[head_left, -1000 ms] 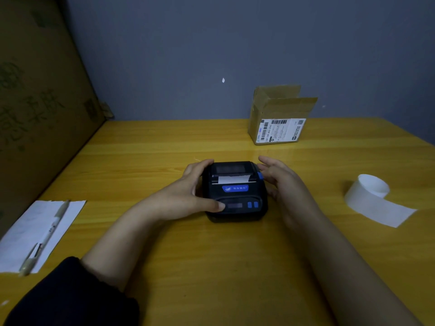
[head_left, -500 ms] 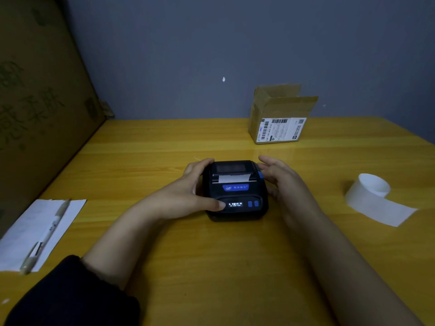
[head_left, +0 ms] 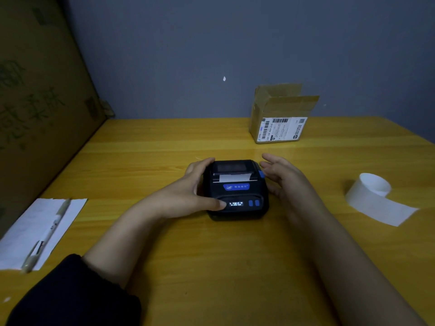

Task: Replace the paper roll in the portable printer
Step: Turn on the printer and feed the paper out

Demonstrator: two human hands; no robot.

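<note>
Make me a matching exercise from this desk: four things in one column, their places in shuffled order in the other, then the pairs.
1. black portable printer
2. loose white paper roll
3. open brown cardboard box
4. pale pen

A. on a white sheet, far left
B. by the back wall
C. between both hands
D. on the table's right side

Pairs: 1-C, 2-D, 3-B, 4-A

Open cardboard box (head_left: 277, 128) far; pen (head_left: 46, 234) on paper (head_left: 28, 222) — left.

The left hand (head_left: 188, 191), its forearm bare below a pushed-up dark sleeve (head_left: 70, 292), curls with fingers bent forward and thumb stretched rightward, while the right hand (head_left: 284, 177) stands on edge, fingers loosely spread, palm facing left.
</note>
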